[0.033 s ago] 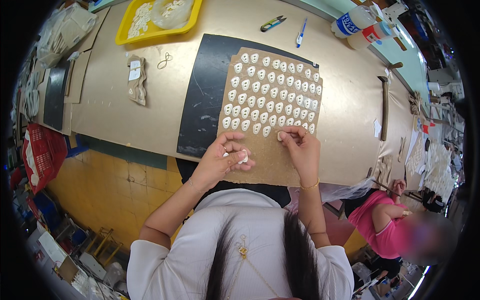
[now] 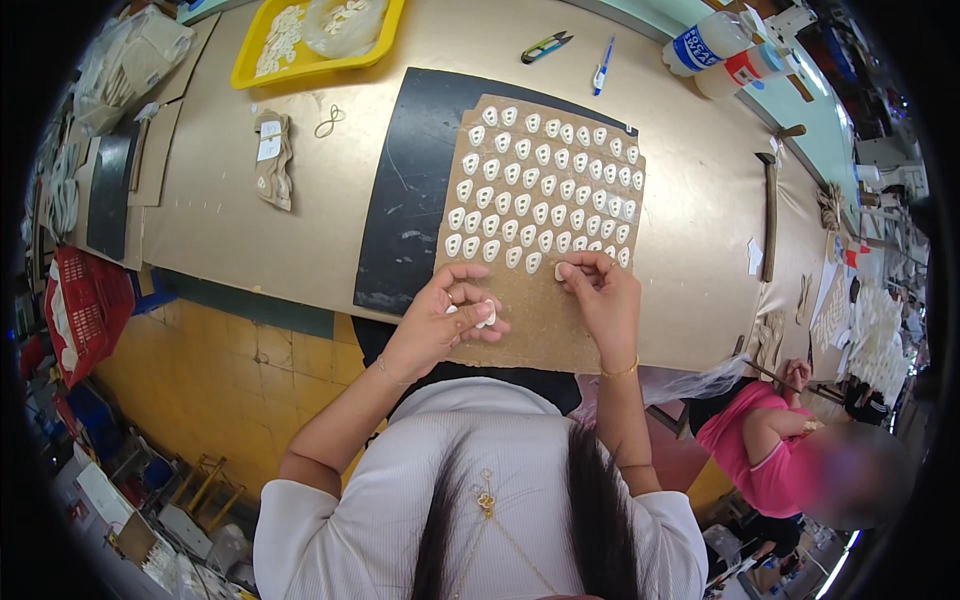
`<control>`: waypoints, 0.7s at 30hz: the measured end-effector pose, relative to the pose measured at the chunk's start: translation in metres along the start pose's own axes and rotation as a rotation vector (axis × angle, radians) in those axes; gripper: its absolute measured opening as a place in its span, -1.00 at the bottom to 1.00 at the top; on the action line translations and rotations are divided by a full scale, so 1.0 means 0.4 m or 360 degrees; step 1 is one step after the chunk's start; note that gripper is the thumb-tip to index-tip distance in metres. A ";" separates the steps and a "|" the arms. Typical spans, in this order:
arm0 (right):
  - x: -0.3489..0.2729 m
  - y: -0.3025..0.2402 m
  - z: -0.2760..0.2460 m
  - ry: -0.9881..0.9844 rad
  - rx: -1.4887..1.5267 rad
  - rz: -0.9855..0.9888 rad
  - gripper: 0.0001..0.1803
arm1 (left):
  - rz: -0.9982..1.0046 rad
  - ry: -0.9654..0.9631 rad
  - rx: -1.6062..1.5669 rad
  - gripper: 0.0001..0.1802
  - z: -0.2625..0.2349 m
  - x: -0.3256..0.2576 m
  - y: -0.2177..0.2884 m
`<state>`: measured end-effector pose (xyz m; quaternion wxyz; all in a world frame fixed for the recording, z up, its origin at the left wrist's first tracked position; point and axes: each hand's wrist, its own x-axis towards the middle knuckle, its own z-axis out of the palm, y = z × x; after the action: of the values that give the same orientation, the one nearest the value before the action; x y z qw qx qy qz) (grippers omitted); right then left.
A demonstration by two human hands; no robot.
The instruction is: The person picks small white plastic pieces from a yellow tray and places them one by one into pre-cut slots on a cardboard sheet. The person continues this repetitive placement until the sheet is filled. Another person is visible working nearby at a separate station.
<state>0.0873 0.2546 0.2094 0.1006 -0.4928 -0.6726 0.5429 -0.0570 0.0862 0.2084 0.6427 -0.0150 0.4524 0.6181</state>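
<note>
Rows of small white oval pieces with dark holes (image 2: 541, 213) lie on a brown board (image 2: 540, 315), which rests partly on a black mat (image 2: 400, 200). My left hand (image 2: 450, 315) is closed round a few of these white pieces (image 2: 486, 314), over the board's near left edge. Between the thumb and forefinger of my right hand (image 2: 603, 290) is one white piece (image 2: 560, 272), mostly covered by the fingers, just below the lowest row at the board's middle.
A yellow tray (image 2: 240, 75) with white pieces and a plastic bag stands far left. Beside it lie a banded brown bundle (image 2: 272, 165), thread snips (image 2: 546, 48) and a pen (image 2: 603, 66). Bottles (image 2: 708, 45) and a hammer (image 2: 769, 215) are right. A co-worker in pink (image 2: 750, 430) sits lower right.
</note>
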 end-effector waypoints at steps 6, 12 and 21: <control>0.017 0.006 0.014 -0.0047 0.0016 -0.0042 -0.86 | 0.0012 -0.0077 0.0071 -0.55 -0.003 0.008 0.005; 0.030 -0.014 0.019 -0.0029 -0.0395 -0.0284 -0.87 | 0.0016 -0.0073 0.0068 -0.56 -0.005 0.016 0.011; 0.036 -0.008 0.020 0.0299 -0.0917 -0.0660 -0.64 | -0.0034 -0.0035 0.0093 -0.59 -0.010 0.025 0.010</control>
<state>0.0731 0.2609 0.2030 0.1270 -0.4016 -0.8713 0.2516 -0.0642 0.0926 0.2021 0.6543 0.0056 0.4631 0.5978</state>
